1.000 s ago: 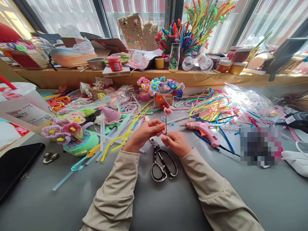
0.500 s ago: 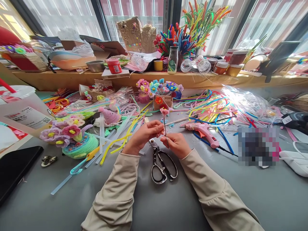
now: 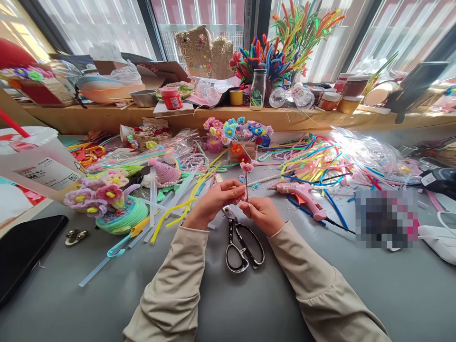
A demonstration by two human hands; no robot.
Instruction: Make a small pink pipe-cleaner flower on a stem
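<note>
A small pink pipe-cleaner flower (image 3: 246,167) stands upright on a thin dark stem between my hands. My left hand (image 3: 228,194) is closed, thumb and fingers pinching the stem below the bloom. Lower on the same stem, my right hand (image 3: 262,213) is closed in a pinch too. Beneath my hands lies a pair of scissors (image 3: 245,251) with worn black handles, its blades partly covered by my left hand. To the right of my right hand rests a pink glue gun (image 3: 302,197). Behind the flower is a small box (image 3: 242,151) of pipe-cleaner flowers.
Loose pipe cleaners (image 3: 313,161) are heaped at the back right. Glue sticks (image 3: 153,199) and a green pot of purple flowers (image 3: 123,216) lie to the left, near a phone (image 3: 32,251) and a drink cup (image 3: 46,166). Jars (image 3: 257,90) line the ledge behind.
The view has shifted slightly, so everything sits a little further right. Both hands keep their pinch on the flower stem, with hardly any movement.
</note>
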